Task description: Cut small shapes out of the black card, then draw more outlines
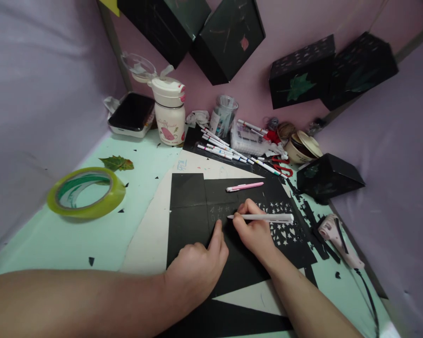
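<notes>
A black sheet of card (186,225) lies on a larger white sheet, with fold lines and faint grey outlines drawn near its middle. Star and heart cut-outs (284,230) fill its right part. My right hand (255,232) grips a slim white pen-shaped tool (275,218), its thin tip at the outlines; I cannot tell if that tip is a nib or a blade. Just left of it, my left hand (202,263) rests on the card, index finger stretched out, the other fingers bent, holding nothing. Above the hands a pink pen (245,187) lies on the card.
Yellow-green tape (86,213) and a leaf (117,163) lie left. Behind stand a cream bottle (171,124), markers (223,149), a jar (223,115) and red-handled scissors (282,166). A pink-white corded tool (340,239) lies right. Black boxes (229,42) hang above.
</notes>
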The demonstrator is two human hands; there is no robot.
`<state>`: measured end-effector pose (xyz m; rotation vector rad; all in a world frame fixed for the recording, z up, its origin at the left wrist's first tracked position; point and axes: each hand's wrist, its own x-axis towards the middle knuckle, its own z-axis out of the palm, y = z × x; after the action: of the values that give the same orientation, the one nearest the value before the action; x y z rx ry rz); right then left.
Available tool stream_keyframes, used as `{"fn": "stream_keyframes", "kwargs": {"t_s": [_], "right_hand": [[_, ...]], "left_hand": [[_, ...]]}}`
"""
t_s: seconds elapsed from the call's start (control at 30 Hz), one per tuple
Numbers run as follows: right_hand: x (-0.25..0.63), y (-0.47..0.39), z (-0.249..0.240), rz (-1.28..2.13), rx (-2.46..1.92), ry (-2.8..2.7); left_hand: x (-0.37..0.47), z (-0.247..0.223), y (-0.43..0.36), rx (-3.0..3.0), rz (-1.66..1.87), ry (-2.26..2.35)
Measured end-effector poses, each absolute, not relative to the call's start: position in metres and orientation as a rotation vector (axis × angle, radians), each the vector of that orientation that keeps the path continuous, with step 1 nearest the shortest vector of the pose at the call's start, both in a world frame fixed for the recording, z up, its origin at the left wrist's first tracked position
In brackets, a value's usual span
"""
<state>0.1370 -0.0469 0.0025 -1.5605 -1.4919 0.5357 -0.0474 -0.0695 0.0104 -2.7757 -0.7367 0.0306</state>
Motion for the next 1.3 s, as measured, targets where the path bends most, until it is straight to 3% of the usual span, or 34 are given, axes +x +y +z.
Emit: {"fn": "stream_keyframes", "kwargs": {"t_s": [1.07, 1.3], "right_hand": [[0.1360, -0.0481, -0.0031, 0.508, -1.546, -1.499], [0.1393, -0.0455, -0.0002, 0.634, -1.478, -1.223]], "left_hand": [[-0.0450, 0.0138, -0.0667, -2.863, 0.145, -0.730], [-0.0466, 0.0092, -0.0678, -2.846, 0.143, -0.683]]}}
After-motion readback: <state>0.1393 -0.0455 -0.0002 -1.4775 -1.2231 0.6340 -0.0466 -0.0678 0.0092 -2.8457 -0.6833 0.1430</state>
